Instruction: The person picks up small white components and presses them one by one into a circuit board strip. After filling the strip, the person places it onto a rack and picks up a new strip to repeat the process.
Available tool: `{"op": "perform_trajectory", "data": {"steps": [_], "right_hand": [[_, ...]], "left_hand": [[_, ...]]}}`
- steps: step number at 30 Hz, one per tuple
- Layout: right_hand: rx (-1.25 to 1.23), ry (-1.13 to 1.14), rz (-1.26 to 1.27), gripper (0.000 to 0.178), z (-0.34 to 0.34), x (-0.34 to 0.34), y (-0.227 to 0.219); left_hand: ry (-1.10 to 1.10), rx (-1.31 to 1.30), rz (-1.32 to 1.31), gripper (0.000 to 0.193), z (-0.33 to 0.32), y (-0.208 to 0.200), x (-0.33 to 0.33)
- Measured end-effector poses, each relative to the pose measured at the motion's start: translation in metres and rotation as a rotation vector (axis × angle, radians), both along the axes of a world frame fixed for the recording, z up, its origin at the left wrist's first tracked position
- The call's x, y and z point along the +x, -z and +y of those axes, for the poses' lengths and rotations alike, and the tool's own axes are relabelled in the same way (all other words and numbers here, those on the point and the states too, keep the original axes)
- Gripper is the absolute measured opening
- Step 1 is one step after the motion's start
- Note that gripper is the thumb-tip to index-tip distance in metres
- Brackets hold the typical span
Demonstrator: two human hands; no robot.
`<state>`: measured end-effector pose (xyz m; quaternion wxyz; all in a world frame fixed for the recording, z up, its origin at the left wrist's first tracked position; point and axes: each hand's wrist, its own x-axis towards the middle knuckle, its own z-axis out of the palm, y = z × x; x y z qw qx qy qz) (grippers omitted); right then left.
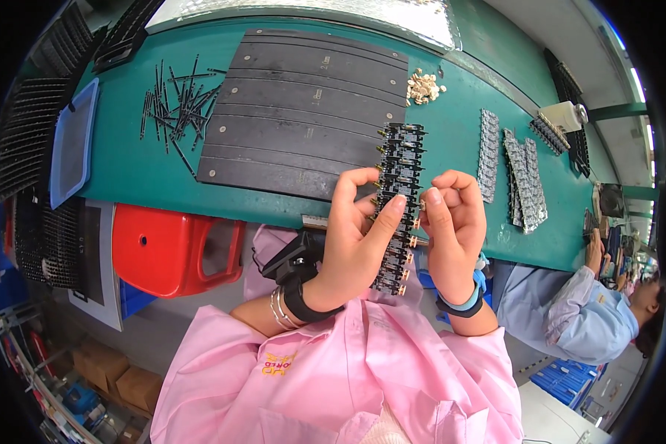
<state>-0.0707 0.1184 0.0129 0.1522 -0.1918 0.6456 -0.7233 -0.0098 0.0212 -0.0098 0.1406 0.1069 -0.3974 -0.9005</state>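
Observation:
A long black strip of joined small circuit boards (pixel 402 159) stands lengthwise in front of me, over the table's near edge. My left hand (pixel 351 240) grips it from the left, thumb lying across its face. Yellowish pins stick out along its left edge, and small copper-coloured pieces sit along the lower right edge. At the right edge my right hand (pixel 455 233) is closed in a pinch, thumb against curled fingers. A tiny pale thing seems to be at its fingertips, too small to name. Beyond the strip lies a heap of small copper-coloured pieces (pixel 425 87).
A dark grooved plate (pixel 274 96) lies on the green table (pixel 451 140). Thin black strips (pixel 174 107) are heaped left, near a blue tray (pixel 75 144). Silvery board strips (pixel 525 181) lie right. A red stool (pixel 159 248) stands below; a person in blue (pixel 577 318) sits right.

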Motion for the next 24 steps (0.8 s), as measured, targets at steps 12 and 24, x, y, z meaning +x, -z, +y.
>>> {"op": "perform_trajectory", "data": {"steps": [12,24], "right_hand": [[0.003,-0.009,0.068,0.015,-0.0005,0.0004,0.0007],[0.046,0.005,0.053,0.017,0.003,-0.008,-0.0053]], "left_hand": [[-0.034,-0.01,0.004,0.032,0.0006,0.0007,-0.0019],[-0.049,0.0,0.001,0.031,-0.0002,0.0026,-0.0032]]}}
